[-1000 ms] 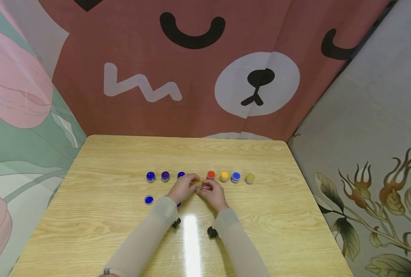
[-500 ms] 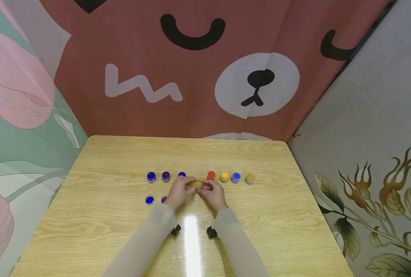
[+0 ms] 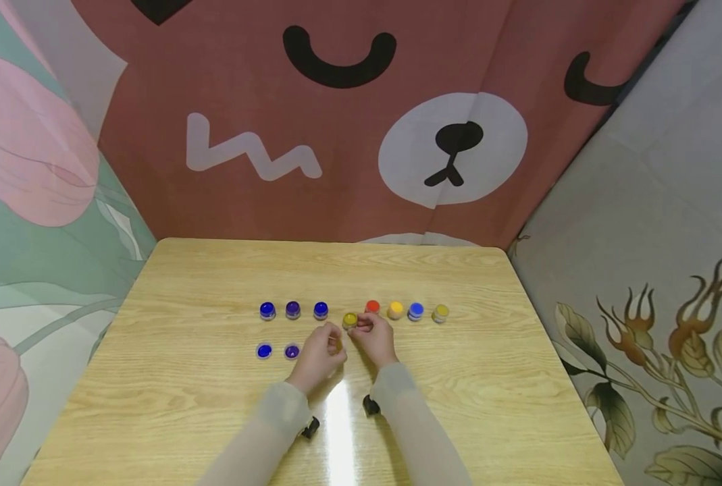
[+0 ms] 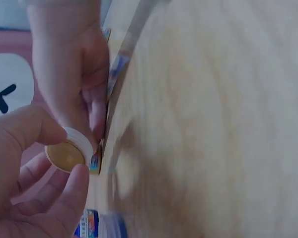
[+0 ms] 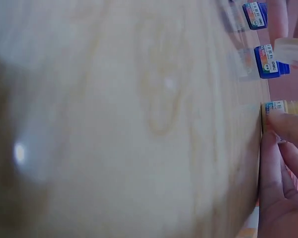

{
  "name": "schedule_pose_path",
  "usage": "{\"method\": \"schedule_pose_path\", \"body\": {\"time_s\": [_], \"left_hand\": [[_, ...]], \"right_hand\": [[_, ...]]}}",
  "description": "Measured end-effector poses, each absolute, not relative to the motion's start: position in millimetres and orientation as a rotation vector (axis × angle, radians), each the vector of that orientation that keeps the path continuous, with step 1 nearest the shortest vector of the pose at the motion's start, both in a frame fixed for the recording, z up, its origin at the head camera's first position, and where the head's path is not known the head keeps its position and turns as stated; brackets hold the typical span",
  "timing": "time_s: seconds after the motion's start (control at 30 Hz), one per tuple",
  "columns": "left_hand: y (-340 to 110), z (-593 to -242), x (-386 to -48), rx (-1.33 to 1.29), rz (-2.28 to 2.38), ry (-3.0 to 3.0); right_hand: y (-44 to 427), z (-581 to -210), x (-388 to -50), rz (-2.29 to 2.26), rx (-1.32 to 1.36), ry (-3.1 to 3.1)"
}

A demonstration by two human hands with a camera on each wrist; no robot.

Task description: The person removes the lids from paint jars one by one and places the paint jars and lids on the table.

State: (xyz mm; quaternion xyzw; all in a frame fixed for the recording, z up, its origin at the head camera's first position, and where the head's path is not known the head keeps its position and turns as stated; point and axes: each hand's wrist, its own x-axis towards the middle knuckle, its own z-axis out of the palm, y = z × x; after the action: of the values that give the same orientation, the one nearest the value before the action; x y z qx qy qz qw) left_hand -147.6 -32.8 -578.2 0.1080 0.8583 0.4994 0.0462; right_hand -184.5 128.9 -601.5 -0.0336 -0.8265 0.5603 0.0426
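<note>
Between the fingertips of my left hand [image 3: 317, 358] is a round paint jar lid [image 4: 67, 157], whose inner side shows mustard-yellow paint in the left wrist view. Just beyond it, an uncapped yellow paint jar [image 3: 350, 319] stands upright on the table. Thumb and fingers of my right hand [image 3: 375, 339] pinch that jar from its right side, low by the table. In the right wrist view, the jar's label [image 5: 274, 107] shows above my thumb, and the lid [image 5: 292, 52] is held apart from the jar.
Left of the jar stand uncapped blue [image 3: 267, 310], purple [image 3: 292, 310] and blue [image 3: 321, 310] jars. A blue lid [image 3: 265, 351] and a purple lid [image 3: 292, 351] lie nearer. Red [image 3: 372, 306], orange-yellow [image 3: 395, 310], blue [image 3: 416, 311] and olive [image 3: 440, 313] jars line the right.
The lid has come off the yellow jar; my left hand has drawn it toward me and slightly left. My right hand keeps its hold on the jar. The third blue jar now shows fully.
</note>
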Motion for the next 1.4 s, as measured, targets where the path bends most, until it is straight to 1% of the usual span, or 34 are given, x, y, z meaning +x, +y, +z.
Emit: {"method": "schedule_pose_path", "body": {"time_s": [0.23, 0.47, 0.87, 1.17, 1.4], "left_hand": [[-23, -582, -130, 0.403, 1.448, 2.669], [-22, -593, -123, 0.422, 1.437, 2.706], [-17, -595, -126, 0.505, 1.194, 2.841], [-13, -594, -127, 0.451, 1.099, 2.943], [-14, -592, -128, 0.441, 1.076, 2.903]], "right_hand": [[123, -601, -188, 1.621, -0.109, -2.542], [119, -601, -191, 1.544, -0.104, -2.568], [109, -596, -194, 1.434, -0.187, -2.538], [102, -595, -197, 1.341, -0.27, -2.563], [101, -597, -198, 1.309, -0.26, -2.565]]}}
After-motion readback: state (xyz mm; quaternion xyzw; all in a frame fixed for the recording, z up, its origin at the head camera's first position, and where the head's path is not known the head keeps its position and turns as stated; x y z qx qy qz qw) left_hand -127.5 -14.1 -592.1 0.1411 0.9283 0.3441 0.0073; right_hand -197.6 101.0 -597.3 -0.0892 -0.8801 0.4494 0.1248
